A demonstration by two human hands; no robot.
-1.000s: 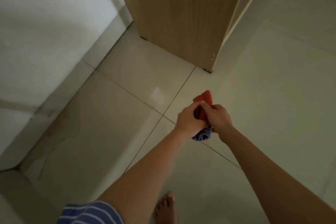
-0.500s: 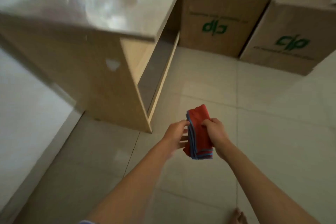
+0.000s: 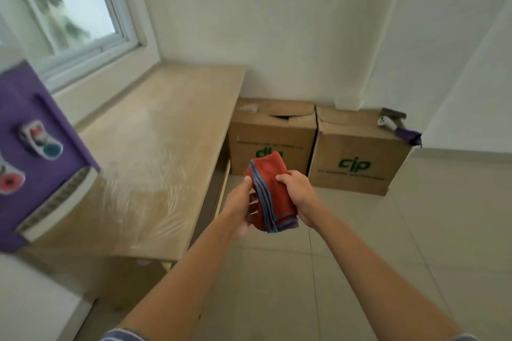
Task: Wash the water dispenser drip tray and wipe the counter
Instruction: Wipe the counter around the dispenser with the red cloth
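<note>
A folded red cloth (image 3: 273,185) with blue edging is held in front of me, above the floor and just right of the counter's edge. My right hand (image 3: 297,192) grips its right side with curled fingers. My left hand (image 3: 239,203) holds its left side, thumb on top. The wooden counter (image 3: 160,152), covered in clear plastic film, runs along the window wall. A purple water dispenser (image 3: 36,152) stands on the counter at the far left, with its white slotted drip tray (image 3: 59,198) in place under the taps.
Two cardboard boxes (image 3: 273,135) (image 3: 357,152) stand on the tiled floor against the back wall, right of the counter. A small white device and a purple item (image 3: 399,129) lie on the right box. A window (image 3: 63,3) is above the counter.
The view has lifted from the floor to the counter, dispenser and window. Both hands still hold the red cloth, which now shows flatter and more unfolded than a second ago.
</note>
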